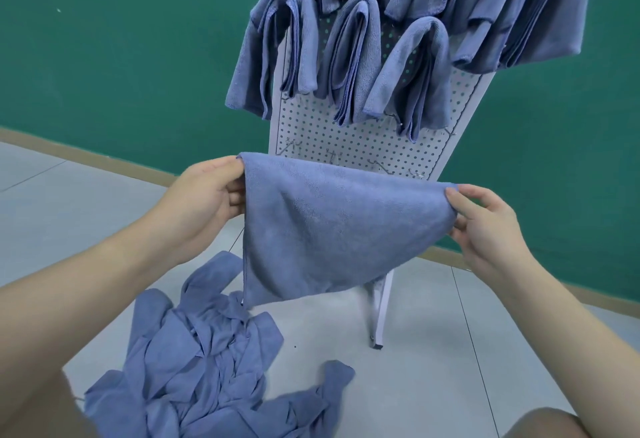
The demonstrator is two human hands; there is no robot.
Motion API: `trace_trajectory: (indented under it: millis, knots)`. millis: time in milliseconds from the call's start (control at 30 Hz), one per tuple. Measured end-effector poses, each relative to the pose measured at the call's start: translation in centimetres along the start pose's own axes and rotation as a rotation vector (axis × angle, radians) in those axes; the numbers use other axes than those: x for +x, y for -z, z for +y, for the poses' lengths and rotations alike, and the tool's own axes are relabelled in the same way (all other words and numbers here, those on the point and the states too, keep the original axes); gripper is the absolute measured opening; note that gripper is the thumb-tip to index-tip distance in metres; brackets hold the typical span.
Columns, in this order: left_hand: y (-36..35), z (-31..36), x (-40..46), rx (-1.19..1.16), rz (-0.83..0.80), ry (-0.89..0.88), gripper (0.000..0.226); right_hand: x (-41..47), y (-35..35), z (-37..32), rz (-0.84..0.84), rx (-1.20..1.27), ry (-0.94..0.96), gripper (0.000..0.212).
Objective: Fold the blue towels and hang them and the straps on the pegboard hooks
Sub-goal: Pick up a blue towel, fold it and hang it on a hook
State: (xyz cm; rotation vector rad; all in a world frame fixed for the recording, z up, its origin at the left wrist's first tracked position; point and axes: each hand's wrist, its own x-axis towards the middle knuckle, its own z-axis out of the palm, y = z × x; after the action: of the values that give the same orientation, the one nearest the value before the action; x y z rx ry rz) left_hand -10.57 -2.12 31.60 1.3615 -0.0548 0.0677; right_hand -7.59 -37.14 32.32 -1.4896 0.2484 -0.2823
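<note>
1. Blue towel (332,229), centre of the frame: held up in the air by its two top corners, spread between both hands, its lower edge hanging slack toward lower left. It hangs in front of the lower part of the pegboard.
2. Left hand (204,195), centre left: fingers and thumb pinch the towel's upper left corner.
3. Right hand (485,222), centre right: thumb and fingers pinch the towel's upper right corner, with the cloth bunched slightly there.
4. Pegboard (360,146), upper centre: white perforated panel on a leg, standing on the floor before the green wall (104,56). Bare metal hooks (332,157) show in a row just above the held towel's top edge.
5. Hung towels (346,56), top centre to upper right: folded blue towels draped over hooks in at least two rows; three folded ones in the lower row, more bunched along the top edge of the frame.
6. Loose towel pile (207,368), lower left: crumpled blue towels lying on the grey tiled floor (433,351), below the held towel and apart from it.
7. Straps: cannot tell whether any are in view.
</note>
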Motion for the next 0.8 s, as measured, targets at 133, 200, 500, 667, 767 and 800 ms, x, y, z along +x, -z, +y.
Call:
trace_trajectory:
  millis: [133, 200, 500, 667, 767, 800]
  knots:
    - [0.1, -1.2, 0.3, 0.076, 0.107, 0.234, 0.026, -0.5, -1.6, 1.4, -0.099, 0.061, -0.258, 0.027]
    - [0.2, -2.3, 0.6, 0.174, 0.190, 0.298, 0.018, -1.6, -2.8, 2.1, -0.175, 0.008, -0.389, 0.018]
    - [-3.6, -4.5, 0.1, 0.251, 0.239, 0.339, 0.019, -4.0, -7.7, 3.2, -0.257, -0.282, -0.272, 0.015]
    - [-5.6, -4.5, -0.5, 0.397, 0.143, 0.150, 0.034, -5.4, -10.6, 4.4, -0.258, -0.406, -0.076, 0.025]
    - [-6.3, -4.9, -0.8, 0.483, 0.106, 0.044, 0.047, -6.5, -11.7, 4.7, -0.253, -0.451, 0.019, 0.026]
    - [-6.5, -5.1, -1.0, 0.483, 0.106, 0.030, 0.046, -6.7, -11.9, 4.8, -0.254, -0.465, 0.051, 0.024]
